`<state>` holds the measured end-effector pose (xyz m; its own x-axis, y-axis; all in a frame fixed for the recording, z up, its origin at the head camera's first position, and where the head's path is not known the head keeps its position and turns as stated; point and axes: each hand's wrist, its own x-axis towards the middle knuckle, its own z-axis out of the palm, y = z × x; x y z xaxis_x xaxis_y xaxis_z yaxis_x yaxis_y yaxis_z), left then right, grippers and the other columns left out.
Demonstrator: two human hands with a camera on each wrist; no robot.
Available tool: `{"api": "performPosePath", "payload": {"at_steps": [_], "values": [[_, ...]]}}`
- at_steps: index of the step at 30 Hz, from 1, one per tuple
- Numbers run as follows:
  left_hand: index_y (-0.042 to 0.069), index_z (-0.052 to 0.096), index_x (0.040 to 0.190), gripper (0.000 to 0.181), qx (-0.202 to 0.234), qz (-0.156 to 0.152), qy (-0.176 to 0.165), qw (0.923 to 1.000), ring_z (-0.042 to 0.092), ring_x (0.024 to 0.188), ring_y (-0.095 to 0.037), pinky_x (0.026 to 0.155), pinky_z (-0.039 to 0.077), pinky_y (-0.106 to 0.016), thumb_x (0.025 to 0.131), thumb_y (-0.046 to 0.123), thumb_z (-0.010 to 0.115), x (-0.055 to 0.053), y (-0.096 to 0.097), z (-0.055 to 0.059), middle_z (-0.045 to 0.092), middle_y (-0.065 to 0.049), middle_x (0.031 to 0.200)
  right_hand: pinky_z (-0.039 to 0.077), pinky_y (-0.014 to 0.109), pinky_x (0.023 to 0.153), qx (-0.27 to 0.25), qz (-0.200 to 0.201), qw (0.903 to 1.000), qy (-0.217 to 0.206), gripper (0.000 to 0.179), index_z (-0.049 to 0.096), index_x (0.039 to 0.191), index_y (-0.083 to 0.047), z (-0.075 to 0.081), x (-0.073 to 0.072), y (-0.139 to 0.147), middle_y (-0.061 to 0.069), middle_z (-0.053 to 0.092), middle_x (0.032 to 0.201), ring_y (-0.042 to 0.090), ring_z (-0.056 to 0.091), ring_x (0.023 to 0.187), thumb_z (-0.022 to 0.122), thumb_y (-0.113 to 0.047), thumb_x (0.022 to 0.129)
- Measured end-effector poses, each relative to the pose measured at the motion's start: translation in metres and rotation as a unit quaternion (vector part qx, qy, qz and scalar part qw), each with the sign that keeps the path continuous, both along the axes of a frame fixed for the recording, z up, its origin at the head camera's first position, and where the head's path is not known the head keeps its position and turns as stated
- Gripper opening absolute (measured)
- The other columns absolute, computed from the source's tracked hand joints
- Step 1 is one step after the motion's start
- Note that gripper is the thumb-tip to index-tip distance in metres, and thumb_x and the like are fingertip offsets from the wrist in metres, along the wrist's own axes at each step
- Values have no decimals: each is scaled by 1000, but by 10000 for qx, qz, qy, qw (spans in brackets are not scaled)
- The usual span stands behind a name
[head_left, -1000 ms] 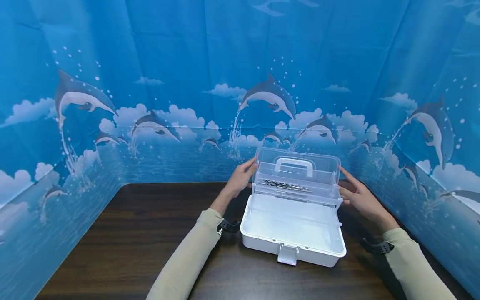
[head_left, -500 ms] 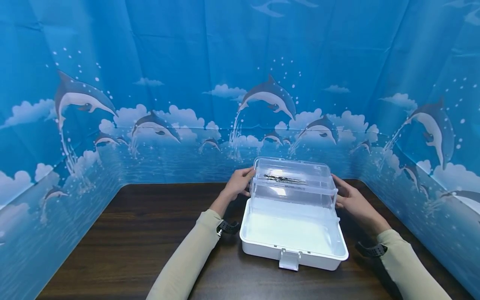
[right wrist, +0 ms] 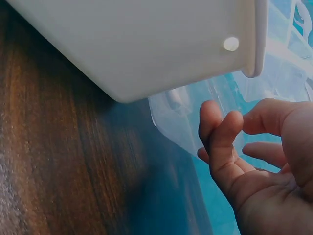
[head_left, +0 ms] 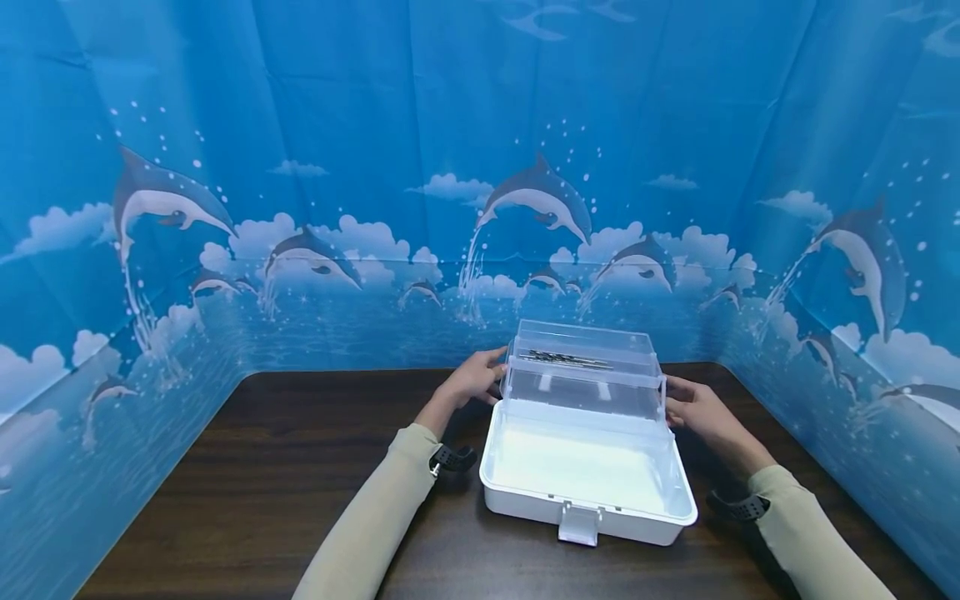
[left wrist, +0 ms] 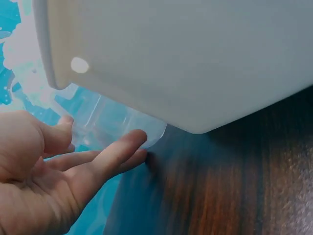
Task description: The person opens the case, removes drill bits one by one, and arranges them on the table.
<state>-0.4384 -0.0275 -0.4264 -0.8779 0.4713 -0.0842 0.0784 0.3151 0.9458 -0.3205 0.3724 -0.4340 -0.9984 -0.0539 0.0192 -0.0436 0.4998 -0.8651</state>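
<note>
An open white plastic storage box (head_left: pixel 517 502) stands right of centre in the head view, its front latch (head_left: pixel 579 525) hanging down. Its clear lid (head_left: pixel 585 335) leans back behind the base. Several thin, dark-and-silver pieces resembling drill bits (head_left: pixel 566 359) lie within the clear upper part. My left hand (head_left: pixel 474 377) is at the lid's left side; in the left wrist view its fingers (left wrist: pixel 117 152) are extended beside the clear plastic. On the opposite side is my right hand (head_left: pixel 703 410), its fingers (right wrist: pixel 222 134) loosely bent next to the lid, apparently not gripping it.
The box rests on a dark wooden table (head_left: pixel 300 483). A blue dolphin-print curtain (head_left: pixel 420 125) encloses the back and both sides, close behind the lid. Black straps (head_left: pixel 453 457) circle both wrists.
The clear lid has tipped backward and down, away from me, and its white handle has gone out of sight. Both hands have followed it slightly lower. The base has shifted slightly toward me.
</note>
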Motion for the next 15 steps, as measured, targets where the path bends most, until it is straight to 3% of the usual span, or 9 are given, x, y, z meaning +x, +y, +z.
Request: {"api": "performPosePath", "payload": {"at_steps": [9, 15], "values": [[11, 35, 160, 54, -61, -7, 23, 10000, 69, 103, -32, 73, 60, -39, 109, 21, 52, -1, -5, -6, 48, -23, 149, 56, 38, 81, 33, -161, 9999, 10, 69, 33, 155, 8, -5, -2, -1, 20, 64, 112, 28, 65, 88, 61, -30, 104], [14, 35, 160, 54, 49, 36, -86, 9999, 67, 108, -34, 74, 60, -39, 109, 24, 52, -1, -5, -7, 47, -22, 149, 50, 51, 92, 143, -271, 9995, -26, 67, 36, 154, 7, -3, -1, -4, 23, 63, 120, 31, 61, 98, 59, -32, 105]]}}
